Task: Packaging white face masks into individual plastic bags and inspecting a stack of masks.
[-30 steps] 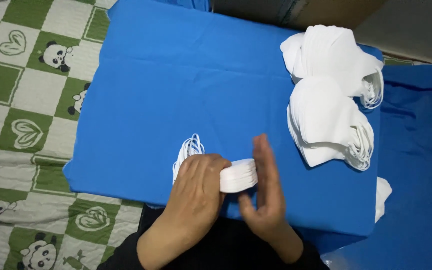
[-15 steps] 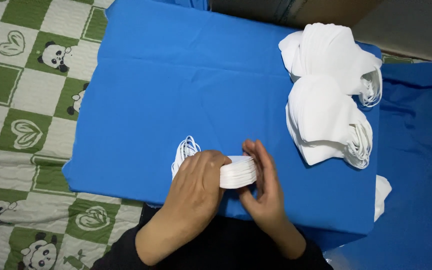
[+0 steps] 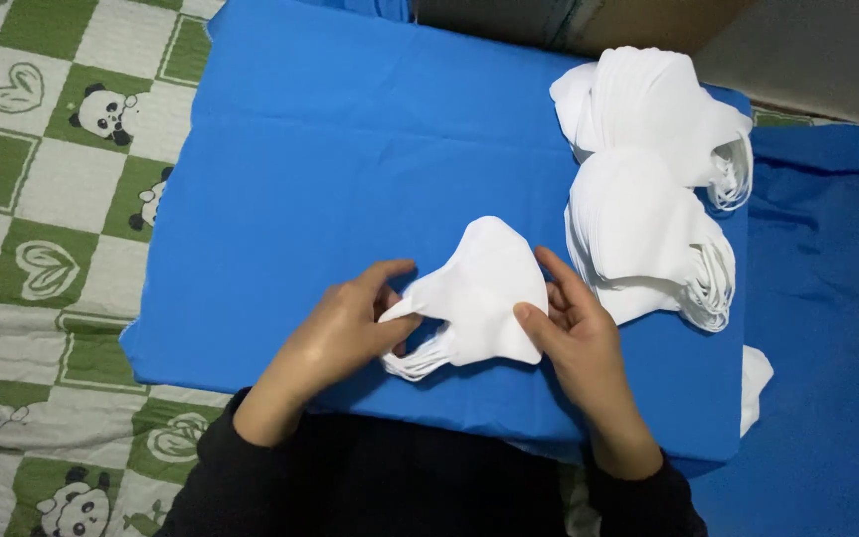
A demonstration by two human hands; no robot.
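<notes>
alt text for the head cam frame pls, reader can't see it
Two bare hands, left hand and right hand, hold a small stack of white face masks flat on a blue cloth. Two larger mask piles sit at the cloth's right; a green panda-print sheet lies left.

A blue cloth (image 3: 350, 169) covers the work surface; left of it lies a green-and-white panda-print sheet (image 3: 42, 199) (hearts too), a cardboard box (image 3: 589, 20) beyond its far edge.

Blue-covered worktop (image 3: 330, 169): two stacks of white masks (image 3: 648, 189) at 2 o'clock, small mask bundle (image 3: 479, 298) at 6 o'clock.
</notes>
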